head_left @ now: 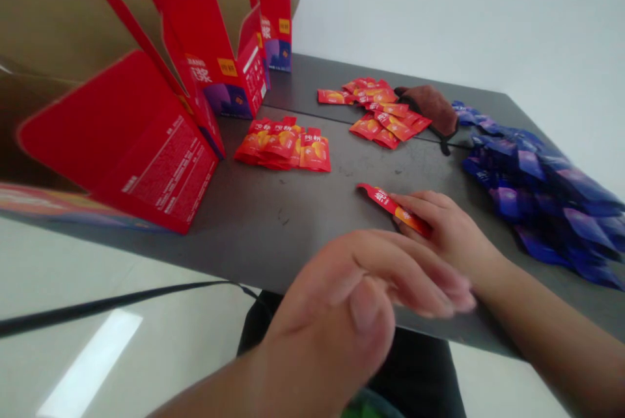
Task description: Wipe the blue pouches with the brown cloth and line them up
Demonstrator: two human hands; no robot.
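Note:
My right hand (442, 222) grips a red sachet (378, 197) with orange fruit printed on it, just above the grey table. In the foreground, my left hand (361, 294) is raised in front of the table's near edge. Its fingers stretch to the right, slightly curved, with the thumb bent, and I see nothing in it. A small heap of red sachets (283, 144) lies left of the middle of the table. Farther back is a looser pile of red sachets (381, 109).
Open red cartons (166, 170) stand along the left side, flaps spread. Dark blue pouches (541, 190) cover the table's right side. A brown cloth item with a dark strap (432, 105) lies behind the red pile. A black strap (122, 297) hangs at lower left.

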